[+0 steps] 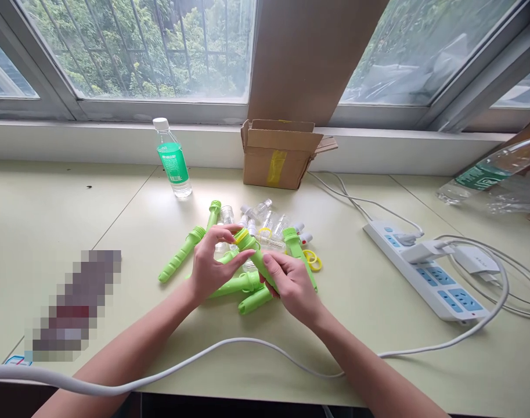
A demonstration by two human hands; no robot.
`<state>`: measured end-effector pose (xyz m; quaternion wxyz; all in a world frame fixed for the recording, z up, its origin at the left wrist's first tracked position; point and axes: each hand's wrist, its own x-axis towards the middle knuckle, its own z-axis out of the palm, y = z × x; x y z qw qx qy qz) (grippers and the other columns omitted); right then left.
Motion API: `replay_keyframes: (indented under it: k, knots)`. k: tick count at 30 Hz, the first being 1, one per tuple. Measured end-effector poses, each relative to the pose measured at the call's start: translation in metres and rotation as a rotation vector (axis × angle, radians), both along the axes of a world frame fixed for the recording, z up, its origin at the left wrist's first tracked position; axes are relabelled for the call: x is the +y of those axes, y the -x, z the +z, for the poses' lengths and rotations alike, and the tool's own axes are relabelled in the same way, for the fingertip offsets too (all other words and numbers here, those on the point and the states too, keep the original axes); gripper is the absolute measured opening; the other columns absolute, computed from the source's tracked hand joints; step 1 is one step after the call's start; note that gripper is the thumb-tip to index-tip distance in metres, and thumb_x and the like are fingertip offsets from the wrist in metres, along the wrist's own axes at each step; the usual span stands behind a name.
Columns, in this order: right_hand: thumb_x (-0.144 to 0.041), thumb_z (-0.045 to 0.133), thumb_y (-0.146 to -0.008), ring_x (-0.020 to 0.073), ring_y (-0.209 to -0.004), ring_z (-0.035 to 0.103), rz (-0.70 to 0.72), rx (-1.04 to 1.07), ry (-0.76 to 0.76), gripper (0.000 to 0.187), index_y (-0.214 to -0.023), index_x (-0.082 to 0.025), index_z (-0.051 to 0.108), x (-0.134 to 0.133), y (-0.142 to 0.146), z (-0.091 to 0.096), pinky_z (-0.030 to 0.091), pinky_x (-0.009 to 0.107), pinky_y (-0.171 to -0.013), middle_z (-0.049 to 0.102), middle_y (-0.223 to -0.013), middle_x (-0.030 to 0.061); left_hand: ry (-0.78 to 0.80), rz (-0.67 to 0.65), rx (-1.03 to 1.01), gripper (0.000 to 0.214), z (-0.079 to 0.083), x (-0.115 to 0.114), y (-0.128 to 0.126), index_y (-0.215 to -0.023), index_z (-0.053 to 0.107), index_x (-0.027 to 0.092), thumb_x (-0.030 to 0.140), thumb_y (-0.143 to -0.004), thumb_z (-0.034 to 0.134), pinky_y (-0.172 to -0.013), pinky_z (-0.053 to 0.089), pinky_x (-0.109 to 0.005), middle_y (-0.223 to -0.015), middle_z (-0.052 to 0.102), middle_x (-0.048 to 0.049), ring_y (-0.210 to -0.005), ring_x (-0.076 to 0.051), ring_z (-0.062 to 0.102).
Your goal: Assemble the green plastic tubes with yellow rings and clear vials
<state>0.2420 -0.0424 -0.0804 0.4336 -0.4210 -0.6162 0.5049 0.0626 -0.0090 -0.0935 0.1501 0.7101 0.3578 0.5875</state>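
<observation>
My right hand (293, 284) is closed around a green plastic threaded-neck tube (259, 259), which tilts up toward the left. At its threaded end sits a yellow ring (241, 235), and the curled fingers and thumb of my left hand (210, 264) grip it there. Under and around both hands lie several more green tubes, such as a ribbed one (181, 255) at the left and an upright-lying one (299, 255) at the right. Just beyond them is a pile of clear plastic caps (280, 225) with white parts. Two loose yellow rings (312, 260) rest right of the pile.
A water bottle (174, 159) and an open cardboard box (277, 159) stand near the window wall. On the right are a power strip (425, 273) with plugs and another bottle (482, 174). A white cable (230, 342) crosses in front of my forearms. A blurred item (77, 307) lies left.
</observation>
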Motion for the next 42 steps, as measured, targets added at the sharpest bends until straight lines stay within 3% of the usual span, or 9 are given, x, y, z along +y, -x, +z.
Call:
replay_keyframes:
  k: [5,10,15,19,22,25,30,38,42]
  knots:
    - [-0.045,0.047,-0.095,0.0057,-0.037,0.039,0.079,0.2,0.201,0.037,-0.072,-0.017,0.053,0.0024,-0.0012,0.0019,0.026,0.02,-0.034,0.055,-0.059,-0.0009,0.013,-0.055,-0.005,0.033,0.0046,0.0002,-0.0003,-0.094,0.05,0.019,0.022,-0.075,0.076,-0.076,0.06,-0.034,-0.107,0.067,-0.01,-0.095,-0.019,0.067]
    - [-0.044,0.058,-0.09,0.0071,-0.036,0.04,0.063,0.178,0.234,0.03,-0.107,-0.02,0.053,0.0042,-0.0044,0.0029,0.028,0.019,-0.033,0.06,-0.061,-0.0029,0.006,-0.006,-0.004,0.031,0.0025,-0.0022,-0.0023,-0.092,0.05,0.019,0.022,-0.076,0.076,-0.075,0.06,-0.035,-0.107,0.068,-0.0094,-0.094,-0.019,0.068]
    - [-0.035,0.063,-0.087,0.0138,-0.063,0.058,-0.016,-0.094,-0.047,0.02,-0.1,-0.021,0.057,0.0016,-0.0038,0.005,0.046,0.026,-0.057,0.065,-0.079,0.0013,-0.054,0.027,0.023,0.032,0.0031,-0.0023,-0.0018,-0.089,0.05,0.019,0.021,-0.074,0.078,-0.079,0.058,-0.039,-0.105,0.069,-0.0096,-0.095,-0.021,0.068]
    - [-0.028,0.057,-0.09,0.0198,-0.082,0.062,-0.1,-0.314,-0.285,0.02,-0.107,-0.019,0.061,0.001,-0.003,0.0062,0.048,0.032,-0.075,0.068,-0.096,0.0065,-0.076,0.034,0.035,0.03,0.0037,-0.0012,-0.0015,-0.086,0.05,0.019,0.02,-0.074,0.078,-0.082,0.057,-0.04,-0.106,0.069,-0.0097,-0.097,-0.021,0.068]
    - [-0.027,0.055,-0.092,0.0203,-0.087,0.062,-0.105,-0.319,-0.325,0.023,-0.113,-0.019,0.06,0.0011,-0.0029,0.0051,0.047,0.032,-0.078,0.068,-0.099,0.0069,-0.069,0.047,0.039,0.03,0.0029,-0.0008,-0.0017,-0.087,0.052,0.019,0.023,-0.073,0.078,-0.081,0.058,-0.04,-0.106,0.069,-0.0087,-0.095,-0.02,0.068]
    - [-0.031,0.054,-0.093,0.0166,-0.074,0.058,-0.058,-0.252,-0.223,0.023,-0.111,-0.02,0.062,0.0009,-0.003,0.0035,0.046,0.029,-0.068,0.065,-0.086,0.0041,-0.037,0.036,0.037,0.031,0.0032,-0.0007,-0.0014,-0.088,0.052,0.019,0.025,-0.073,0.079,-0.08,0.059,-0.04,-0.106,0.069,-0.0089,-0.094,-0.02,0.068]
    - [-0.043,0.054,-0.093,0.0084,-0.046,0.039,0.048,0.025,0.128,0.027,-0.104,-0.019,0.061,0.0013,-0.0021,0.0031,0.031,0.022,-0.042,0.05,-0.062,-0.0035,0.035,-0.048,0.032,0.03,0.0065,0.0005,0.0008,-0.09,0.052,0.018,0.026,-0.074,0.077,-0.078,0.061,-0.037,-0.107,0.068,-0.0106,-0.096,-0.02,0.068]
    - [-0.043,0.056,-0.091,0.0036,-0.037,0.038,0.168,0.306,0.366,0.028,-0.083,-0.016,0.056,0.0053,-0.005,0.0054,0.023,0.018,-0.035,0.054,-0.061,-0.003,0.039,-0.109,0.033,0.04,0.0085,0.0027,0.0025,-0.094,0.051,0.018,0.028,-0.069,0.081,-0.082,0.061,-0.038,-0.108,0.067,-0.0112,-0.102,-0.022,0.067]
    - [-0.044,0.056,-0.09,0.0035,-0.033,0.037,0.195,0.325,0.414,0.028,-0.087,-0.016,0.056,0.0066,-0.0066,0.0047,0.021,0.017,-0.033,0.058,-0.06,-0.0014,0.042,-0.121,0.014,0.034,0.0088,0.0018,0.0013,-0.092,0.051,0.018,0.025,-0.073,0.078,-0.083,0.061,-0.039,-0.108,0.067,-0.0109,-0.102,-0.022,0.067]
